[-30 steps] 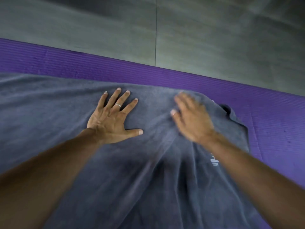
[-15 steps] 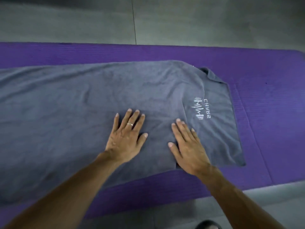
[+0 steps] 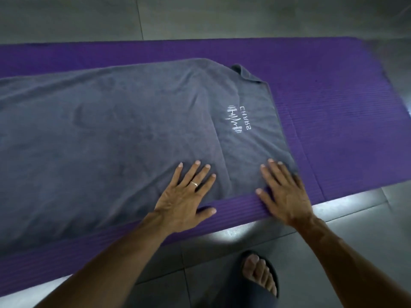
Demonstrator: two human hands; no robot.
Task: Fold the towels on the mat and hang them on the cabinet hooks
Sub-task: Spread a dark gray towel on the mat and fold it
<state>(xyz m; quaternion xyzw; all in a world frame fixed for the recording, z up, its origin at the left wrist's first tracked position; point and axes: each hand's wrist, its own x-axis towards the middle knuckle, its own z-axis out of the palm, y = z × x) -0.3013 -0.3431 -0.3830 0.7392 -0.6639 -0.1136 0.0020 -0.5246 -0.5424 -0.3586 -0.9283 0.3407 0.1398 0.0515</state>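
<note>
The grey towel (image 3: 124, 138) lay spread lengthwise on the purple mat (image 3: 333, 121), with its far right corner turned up in a small fold. A white logo (image 3: 236, 118) faced up near its right end. My left hand (image 3: 184, 196) rested flat on the towel's near edge, fingers spread and straight, thumb out over bare mat; a ring (image 3: 195, 184) showed on one finger. My right hand (image 3: 284, 190) pressed flat at the towel's near right corner, fingers straight, heel on the mat. Neither hand gripped any cloth. My sandalled foot (image 3: 259, 274) stood on the tiled floor (image 3: 355, 230) just beside the mat's near edge.
</note>
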